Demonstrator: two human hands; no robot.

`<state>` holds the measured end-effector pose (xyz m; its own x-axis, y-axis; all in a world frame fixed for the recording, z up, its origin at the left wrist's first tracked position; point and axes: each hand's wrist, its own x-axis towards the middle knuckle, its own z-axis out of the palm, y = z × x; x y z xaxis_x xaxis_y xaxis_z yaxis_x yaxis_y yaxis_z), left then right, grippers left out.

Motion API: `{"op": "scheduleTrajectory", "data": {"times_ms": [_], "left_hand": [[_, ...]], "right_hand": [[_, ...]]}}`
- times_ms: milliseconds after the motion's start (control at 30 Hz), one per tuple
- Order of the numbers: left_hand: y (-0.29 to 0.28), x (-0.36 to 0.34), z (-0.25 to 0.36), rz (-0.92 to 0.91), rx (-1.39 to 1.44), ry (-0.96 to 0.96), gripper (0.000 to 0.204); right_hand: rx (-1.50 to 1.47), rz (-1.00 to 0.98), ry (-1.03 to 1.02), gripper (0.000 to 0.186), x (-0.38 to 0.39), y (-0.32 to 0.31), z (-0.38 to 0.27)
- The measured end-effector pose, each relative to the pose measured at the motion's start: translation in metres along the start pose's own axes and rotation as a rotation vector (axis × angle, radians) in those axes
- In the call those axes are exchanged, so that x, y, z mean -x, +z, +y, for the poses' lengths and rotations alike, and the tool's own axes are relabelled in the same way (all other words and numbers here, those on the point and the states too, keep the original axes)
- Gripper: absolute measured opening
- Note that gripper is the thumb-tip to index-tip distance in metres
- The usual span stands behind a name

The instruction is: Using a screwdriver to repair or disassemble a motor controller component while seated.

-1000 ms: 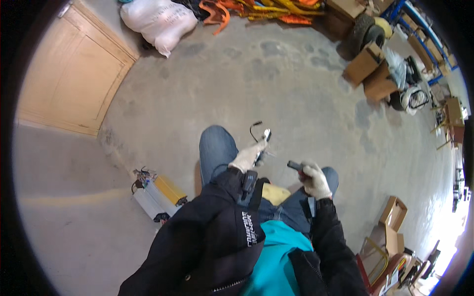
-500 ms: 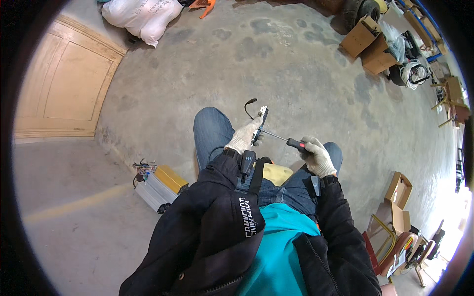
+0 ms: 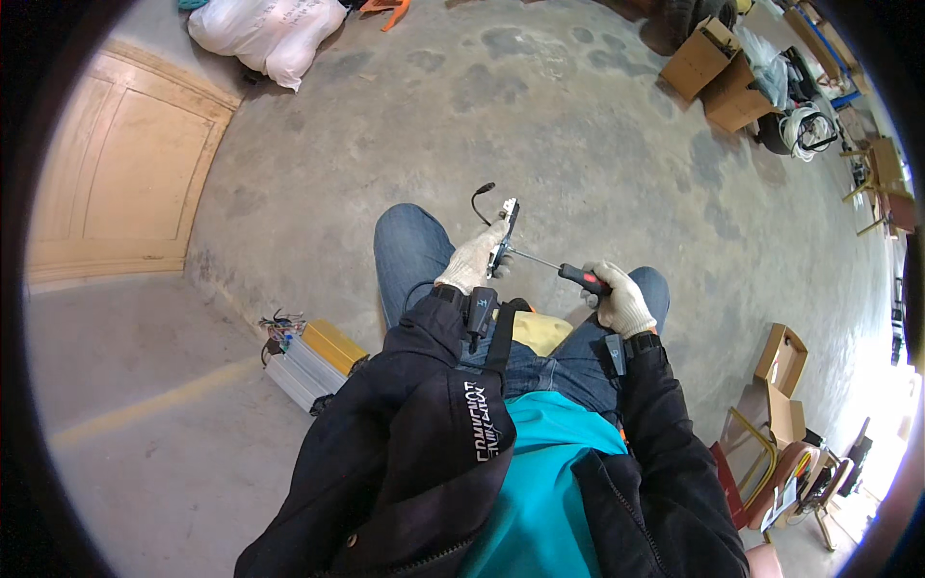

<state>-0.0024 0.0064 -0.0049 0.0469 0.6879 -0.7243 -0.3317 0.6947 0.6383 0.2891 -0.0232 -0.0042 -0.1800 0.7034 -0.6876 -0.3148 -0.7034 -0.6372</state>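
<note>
Left hand point(image 3: 474, 262) grips the black-and-white device point(image 3: 512, 218), a dark cable point(image 3: 478, 199) curling just beyond its fingers! Right hand point(image 3: 621, 299) wraps the screwdriver point(image 3: 578, 276), shaft pointing leftward to the device.

Outer layer: black jacket point(image 3: 405, 433), open front, zip point(image 3: 631, 528) at 5 o'clock, round snap point(image 3: 352, 541) at 7 o'clock, white lettering point(image 3: 485, 421) at 6 o'clock. Inner layer: teal shirt point(image 3: 549, 472), 5 o'clock. Legs: blue jeans point(image 3: 414, 249). Left hand point(image 3: 474, 262), right hand point(image 3: 621, 301): 2 off-white knit gloves point(image 3: 628, 310). Wrists: 2 black straps point(image 3: 643, 340), 2 small dark boxes point(image 3: 482, 312).
</note>
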Motion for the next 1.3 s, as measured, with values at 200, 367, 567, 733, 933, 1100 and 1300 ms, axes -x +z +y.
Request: {"op": "scheduleTrajectory", "data": {"times_ms": [200,367,567,733,933,1100,1300], "left_hand": [[0.000,-0.003,-0.004,0.003,0.031,0.010,0.041],[-0.004,-0.008,-0.007,-0.024,0.027,0.014,0.044],[-0.006,-0.013,-0.007,-0.063,0.023,-0.015,0.037],[-0.005,-0.013,-0.007,-0.179,-0.020,-0.017,0.030],[0.002,-0.002,0.000,-0.173,-0.150,-0.017,0.033],[0.000,-0.004,-0.005,-0.161,-0.202,0.040,0.043],[-0.011,-0.022,-0.015,-0.156,-0.233,-0.035,0.049]], "right_hand": [[-0.054,0.046,0.024,0.034,-0.004,-0.005,0.002],[-0.177,-0.029,0.014,0.035,-0.002,-0.009,0.001],[-0.078,-0.181,0.006,0.026,0.009,0.012,-0.007],[0.302,-0.097,-0.109,0.023,0.025,0.064,-0.026],[0.942,0.032,-0.524,0.036,0.002,0.112,-0.017],[1.100,0.069,-0.674,0.027,-0.007,0.127,-0.009],[1.291,0.076,-0.731,0.027,-0.008,0.133,-0.008]]}}
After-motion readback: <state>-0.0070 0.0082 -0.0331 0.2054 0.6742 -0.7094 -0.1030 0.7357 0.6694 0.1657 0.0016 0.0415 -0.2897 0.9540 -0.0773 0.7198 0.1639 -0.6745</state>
